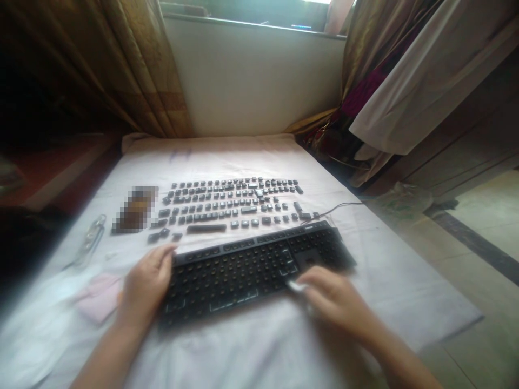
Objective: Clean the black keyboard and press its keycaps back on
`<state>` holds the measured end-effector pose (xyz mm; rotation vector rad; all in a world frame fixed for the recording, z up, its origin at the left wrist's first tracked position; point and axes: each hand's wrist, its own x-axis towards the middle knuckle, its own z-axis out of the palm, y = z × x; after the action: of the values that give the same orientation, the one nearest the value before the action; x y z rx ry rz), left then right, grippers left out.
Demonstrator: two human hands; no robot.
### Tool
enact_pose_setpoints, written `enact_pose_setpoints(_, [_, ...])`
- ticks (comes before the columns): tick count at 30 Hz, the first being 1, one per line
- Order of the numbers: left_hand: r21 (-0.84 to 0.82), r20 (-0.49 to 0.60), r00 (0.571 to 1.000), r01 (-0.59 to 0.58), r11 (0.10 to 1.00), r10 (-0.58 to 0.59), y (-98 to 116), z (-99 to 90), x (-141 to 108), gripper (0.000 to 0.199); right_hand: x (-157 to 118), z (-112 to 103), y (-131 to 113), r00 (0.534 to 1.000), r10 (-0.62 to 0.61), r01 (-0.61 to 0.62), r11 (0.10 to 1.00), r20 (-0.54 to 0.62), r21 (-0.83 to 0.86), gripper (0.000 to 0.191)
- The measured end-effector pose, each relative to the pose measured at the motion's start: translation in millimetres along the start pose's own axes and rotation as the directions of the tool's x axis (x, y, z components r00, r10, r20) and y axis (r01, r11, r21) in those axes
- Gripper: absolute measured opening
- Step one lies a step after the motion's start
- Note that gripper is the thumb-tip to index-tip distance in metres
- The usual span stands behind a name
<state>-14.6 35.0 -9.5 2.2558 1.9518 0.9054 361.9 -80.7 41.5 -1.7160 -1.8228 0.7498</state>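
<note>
A black computer keyboard (243, 270), stripped of its keycaps, lies slightly slanted on the white cloth. My left hand (148, 281) grips its left edge, thumb near the upper left corner. Over the lower right part of the keyboard, my right hand (330, 297) pinches a small white wad (297, 286), blurred, perhaps tissue; whether it touches the keyboard I cannot tell. Behind the keyboard, loose black keycaps (219, 204) are laid out in rows like a keyboard layout. The long space bar key (206, 228) is in the nearest row.
A pixelated brown object (135, 210) lies left of the keycaps. Beside it are eyeglasses or a similar clear item (92, 235) and a pink cloth (97, 297). The keyboard's cable (336, 206) runs off the right side. White cloth (405, 292) covers the surface.
</note>
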Motion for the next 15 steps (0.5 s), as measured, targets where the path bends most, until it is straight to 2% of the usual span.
enact_pose_setpoints(3, [0.006,-0.014,1.0,-0.006,1.0,0.006,1,1.3,1,0.037,8,-5,-9,0.996,-0.08,0.081,0.997,0.034,-0.016,0.027])
enact_pose_setpoints(6, [0.001,-0.035,0.999,-0.012,1.0,0.012,3,3.5,2,0.036,26,-15,-20,0.991,-0.132,0.132,0.991,-0.033,-0.008,0.026])
enact_pose_setpoints(8, [-0.008,-0.05,0.999,-0.017,1.0,0.017,4,5.1,2,0.035,42,-26,-20,0.988,-0.125,0.125,0.992,-0.093,-0.001,0.025])
enact_pose_setpoints(10, [-0.019,-0.058,0.998,-0.026,0.999,0.025,5,6.5,2,0.035,61,-39,-8,0.986,-0.058,0.058,0.998,-0.154,-0.009,0.025])
enact_pose_setpoints(12, [-0.032,-0.058,0.998,-0.038,0.999,0.036,5,7.6,2,0.035,82,-56,14,0.967,0.091,-0.104,0.994,-0.239,-0.044,0.033])
enact_pose_setpoints(13, [-0.039,-0.057,0.998,-0.044,0.998,0.042,5,8.1,2,0.035,92,-64,28,0.947,0.168,-0.2,0.975,-0.275,-0.094,0.04])
enact_pose_setpoints(15, [-0.05,-0.057,0.997,-0.051,0.997,0.048,5,8.9,2,0.035,112,-81,56,0.905,0.204,-0.332,0.887,-0.374,-0.321,0.044])
